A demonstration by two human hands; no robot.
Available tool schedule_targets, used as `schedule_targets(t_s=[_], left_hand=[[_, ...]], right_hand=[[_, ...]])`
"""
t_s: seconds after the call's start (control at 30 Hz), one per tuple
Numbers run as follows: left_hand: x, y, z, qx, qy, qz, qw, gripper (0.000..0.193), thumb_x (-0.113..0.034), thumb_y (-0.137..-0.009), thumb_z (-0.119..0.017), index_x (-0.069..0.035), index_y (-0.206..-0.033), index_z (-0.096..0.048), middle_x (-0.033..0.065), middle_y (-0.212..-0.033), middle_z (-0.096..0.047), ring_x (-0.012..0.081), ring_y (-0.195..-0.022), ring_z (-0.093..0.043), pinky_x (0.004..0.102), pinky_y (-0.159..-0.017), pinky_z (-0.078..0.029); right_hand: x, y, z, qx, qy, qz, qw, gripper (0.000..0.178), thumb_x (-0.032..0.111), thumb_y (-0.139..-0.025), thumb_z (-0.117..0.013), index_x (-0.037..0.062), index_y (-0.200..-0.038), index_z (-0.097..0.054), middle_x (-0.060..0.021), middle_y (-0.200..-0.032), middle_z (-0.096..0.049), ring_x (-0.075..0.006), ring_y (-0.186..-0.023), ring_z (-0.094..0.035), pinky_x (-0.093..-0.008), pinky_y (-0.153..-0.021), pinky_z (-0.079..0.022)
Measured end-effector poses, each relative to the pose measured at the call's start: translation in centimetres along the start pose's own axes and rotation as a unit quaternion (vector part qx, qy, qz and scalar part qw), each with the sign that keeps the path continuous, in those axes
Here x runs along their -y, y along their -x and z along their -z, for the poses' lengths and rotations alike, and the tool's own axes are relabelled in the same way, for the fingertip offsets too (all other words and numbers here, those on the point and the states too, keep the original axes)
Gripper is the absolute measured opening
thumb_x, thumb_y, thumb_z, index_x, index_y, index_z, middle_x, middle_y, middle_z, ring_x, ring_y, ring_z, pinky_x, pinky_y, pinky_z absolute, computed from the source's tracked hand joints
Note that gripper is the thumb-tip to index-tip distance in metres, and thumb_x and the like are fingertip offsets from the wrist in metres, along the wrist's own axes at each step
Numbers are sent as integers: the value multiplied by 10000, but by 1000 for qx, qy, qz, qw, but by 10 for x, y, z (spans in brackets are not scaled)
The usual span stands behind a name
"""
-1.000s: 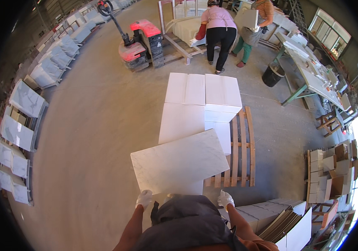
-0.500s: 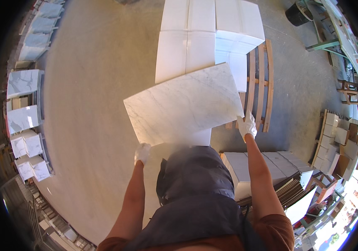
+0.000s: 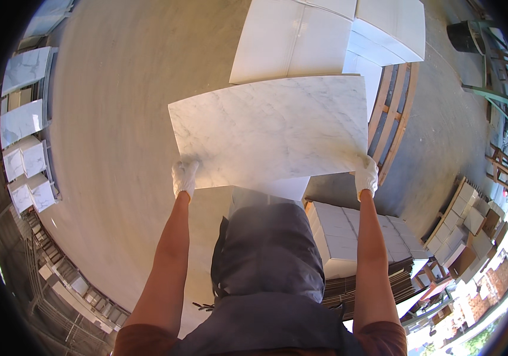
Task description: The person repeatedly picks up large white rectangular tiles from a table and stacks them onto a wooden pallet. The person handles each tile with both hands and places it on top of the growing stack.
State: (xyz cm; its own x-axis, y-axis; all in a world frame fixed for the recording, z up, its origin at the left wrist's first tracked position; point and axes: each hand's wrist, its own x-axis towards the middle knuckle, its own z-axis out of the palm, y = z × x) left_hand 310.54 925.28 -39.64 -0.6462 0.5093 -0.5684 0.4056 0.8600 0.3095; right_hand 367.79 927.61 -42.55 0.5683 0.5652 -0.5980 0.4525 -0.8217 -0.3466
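Evidently gripped from both ends: held near its near left corner by the gloved left hand (image 3: 184, 176), curled around the edge, and near its near right corner by the gloved right hand (image 3: 366, 175), likewise closed on the pale, grey-veined slab (image 3: 271, 127). Spread wide, probably to share the weight evenly and keep so broad and thin a sheet from twisting. Gloved in white, perhaps for grip and against hard edges. Cannot tell the exact finger placement beneath the slab. Lies face up ahead of the dark apron (image 3: 268, 252), partly over a white, box-like shape (image 3: 286, 187); cannot tell from above whether resting there or lifted clear. Notice, past the far edge, white boxes (image 3: 292, 38) packed tightly side by side, with a slatted wooden pallet (image 3: 391, 115) showing to the right, presumably to brace one another and stay off the floor (image 3: 117, 118). To the right of the apron, see a row of pale boxes (image 3: 349, 231) beside brown cardboard sheets (image 3: 381, 285), perhaps kept together for easy reach.
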Motion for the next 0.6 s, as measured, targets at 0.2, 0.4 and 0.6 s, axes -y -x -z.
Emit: schedule_targets(t_s=[0.2,0.4,0.6], left_hand=[[6,-18,0,52,15,22,998,915,-585,-825,-739,37,-1439,-469,230,-1425,-539,340,-1270,-567,418,-1044,-467],[-6,-22,3,44,-33,5,998,934,-608,-821,-741,21,-1452,-461,206,-1416,-566,308,-1255,-583,405,-1018,-481],[-23,-25,12,133,-20,17,991,915,-657,-886,-654,19,-1465,-440,190,-1463,-539,299,-1330,-536,402,-1087,-426]], right_hand=[[-14,-10,-13,-16,-59,27,998,469,344,-954,-596,48,-1318,-604,-194,-1291,-625,-390,-1193,-599,-452,-1010,-474],[-17,-3,-20,-39,1,-7,999,495,398,-954,-635,18,-1270,-614,-202,-1275,-612,-357,-1204,-596,-447,-1002,-477],[-11,1,-16,-4,-30,-5,1000,585,477,-938,-661,-2,-1268,-603,-199,-1271,-619,-338,-1185,-609,-427,-1000,-474]])
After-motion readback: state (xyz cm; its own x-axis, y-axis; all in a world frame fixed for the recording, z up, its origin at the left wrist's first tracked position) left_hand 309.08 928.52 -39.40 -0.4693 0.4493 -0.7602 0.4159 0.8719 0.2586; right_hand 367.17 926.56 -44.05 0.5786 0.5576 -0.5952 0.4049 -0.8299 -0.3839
